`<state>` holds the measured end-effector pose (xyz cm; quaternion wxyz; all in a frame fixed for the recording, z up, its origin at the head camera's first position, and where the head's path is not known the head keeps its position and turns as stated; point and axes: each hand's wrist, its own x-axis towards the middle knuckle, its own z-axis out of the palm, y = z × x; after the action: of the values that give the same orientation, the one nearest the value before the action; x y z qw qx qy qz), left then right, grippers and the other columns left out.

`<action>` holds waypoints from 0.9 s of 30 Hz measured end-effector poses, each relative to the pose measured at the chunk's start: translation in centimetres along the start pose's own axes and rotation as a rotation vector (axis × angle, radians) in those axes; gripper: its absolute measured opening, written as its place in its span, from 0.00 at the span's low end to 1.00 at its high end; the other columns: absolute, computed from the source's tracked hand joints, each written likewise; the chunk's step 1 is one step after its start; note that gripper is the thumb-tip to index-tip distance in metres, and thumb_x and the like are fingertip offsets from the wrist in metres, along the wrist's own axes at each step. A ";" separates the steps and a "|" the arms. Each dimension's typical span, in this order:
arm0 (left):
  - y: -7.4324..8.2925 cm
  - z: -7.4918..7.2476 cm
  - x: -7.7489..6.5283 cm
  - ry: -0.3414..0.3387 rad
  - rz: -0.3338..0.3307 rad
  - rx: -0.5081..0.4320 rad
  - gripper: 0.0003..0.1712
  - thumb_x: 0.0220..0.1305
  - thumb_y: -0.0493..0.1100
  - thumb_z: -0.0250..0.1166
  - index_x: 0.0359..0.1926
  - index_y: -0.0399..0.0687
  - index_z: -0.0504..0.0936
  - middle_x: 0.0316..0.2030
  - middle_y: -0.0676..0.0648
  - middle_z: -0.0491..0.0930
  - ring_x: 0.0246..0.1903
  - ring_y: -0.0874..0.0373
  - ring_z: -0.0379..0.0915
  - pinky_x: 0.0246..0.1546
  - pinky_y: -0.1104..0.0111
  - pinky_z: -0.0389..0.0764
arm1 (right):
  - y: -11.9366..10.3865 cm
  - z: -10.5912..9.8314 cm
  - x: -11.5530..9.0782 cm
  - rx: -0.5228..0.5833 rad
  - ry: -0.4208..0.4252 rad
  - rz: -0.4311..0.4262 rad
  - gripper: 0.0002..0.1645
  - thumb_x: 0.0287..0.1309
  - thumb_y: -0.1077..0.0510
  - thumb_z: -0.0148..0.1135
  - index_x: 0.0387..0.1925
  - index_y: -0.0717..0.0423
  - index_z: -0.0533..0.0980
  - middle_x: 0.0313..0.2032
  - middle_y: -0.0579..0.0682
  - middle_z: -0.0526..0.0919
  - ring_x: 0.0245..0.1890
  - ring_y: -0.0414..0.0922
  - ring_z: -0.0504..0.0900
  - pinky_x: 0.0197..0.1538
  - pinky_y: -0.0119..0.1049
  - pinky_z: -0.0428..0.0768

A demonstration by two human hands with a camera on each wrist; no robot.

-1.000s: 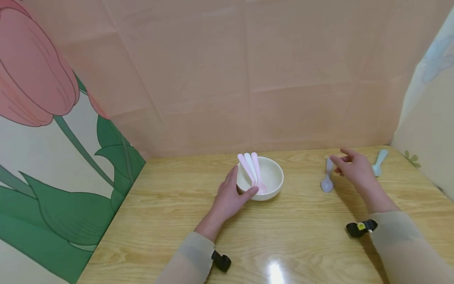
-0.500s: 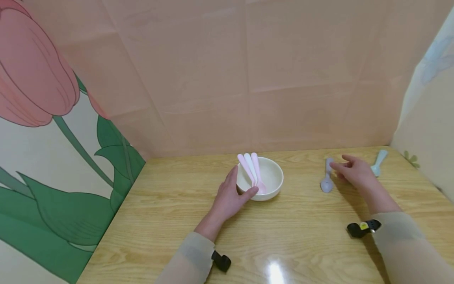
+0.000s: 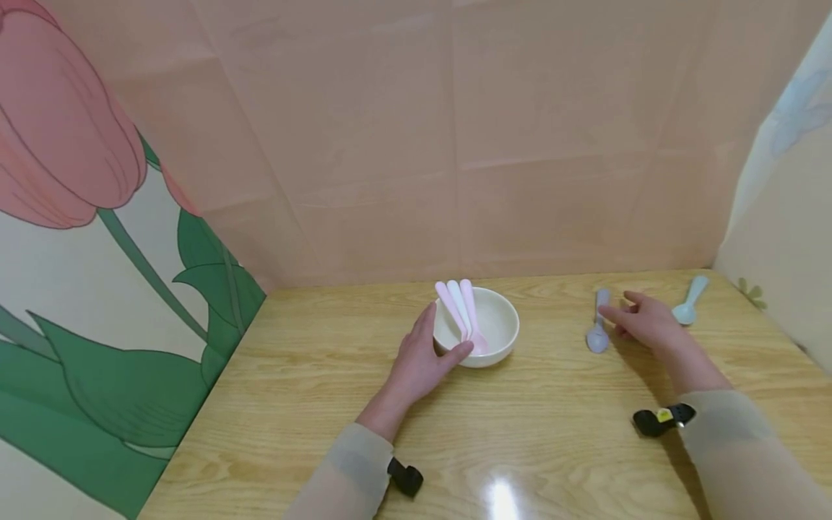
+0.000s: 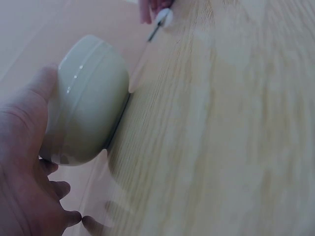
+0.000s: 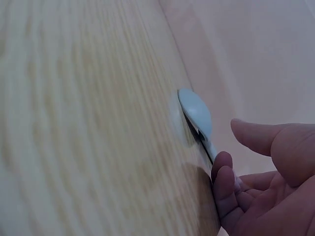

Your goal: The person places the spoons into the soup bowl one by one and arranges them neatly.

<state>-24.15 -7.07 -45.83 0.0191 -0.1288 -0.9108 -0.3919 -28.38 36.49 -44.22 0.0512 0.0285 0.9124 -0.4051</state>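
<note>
Nearest, along the bottom of the frame, two beige sleeves each carry a small black device at the wrist, above a pale wood-grain tabletop. Farther in, at the centre, the left grip, a bare hand, holds a round, glossy white bowl, thumb over the near rim and fingers round its left side; this hold is unchanged over the last second. Inside the bowl lie three slim, plastic-looking spoons, two pink and one whitish, their handles leaning out over the far-left rim. Right of centre, the right grip has come down a little and its thumb has slid from near the top of the handle of a lilac, plastic-looking spoon to over its middle. The right wrist view shows that thumb clear of the spoon and the fingers bent close by the handle, so nothing seems grasped yet; whether they touch it I cannot tell. The change suggests a reach for the lilac spoon, which lies flat, outside the bowl. Towards the right edge rests a mint-green spoon, just beyond the right grip. Behind stands a plain pinkish-tan backdrop.
</note>
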 end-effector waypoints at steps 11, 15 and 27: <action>0.3 -0.2 0.2 0.011 -0.010 -0.006 0.65 0.71 0.78 0.64 0.91 0.51 0.46 0.88 0.42 0.51 0.82 0.34 0.54 0.79 0.40 0.62 | 0.4 -0.1 1.6 -0.025 -0.030 -0.004 0.59 0.84 0.41 0.59 0.79 0.86 0.43 0.34 0.52 0.86 0.37 0.46 0.82 0.64 0.62 0.72; 0.4 -0.1 0.3 0.011 -0.004 -0.014 0.65 0.72 0.77 0.65 0.91 0.50 0.46 0.88 0.43 0.51 0.82 0.34 0.54 0.79 0.41 0.62 | 0.6 -0.4 2.1 -0.033 -0.041 0.010 0.60 0.83 0.39 0.60 0.79 0.86 0.43 0.33 0.52 0.86 0.37 0.46 0.82 0.63 0.63 0.72; 0.5 0.0 0.6 0.012 -0.009 -0.019 0.65 0.72 0.77 0.65 0.91 0.47 0.46 0.88 0.42 0.51 0.82 0.34 0.55 0.79 0.40 0.62 | 0.5 -0.5 2.7 -0.096 -0.049 0.007 0.60 0.80 0.41 0.63 0.78 0.87 0.45 0.37 0.58 0.85 0.37 0.49 0.83 0.61 0.63 0.74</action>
<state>-24.59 -6.61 -45.37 0.0213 -0.1225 -0.9074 -0.4015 -31.04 37.23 -44.52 0.0760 0.0193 0.9291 -0.3613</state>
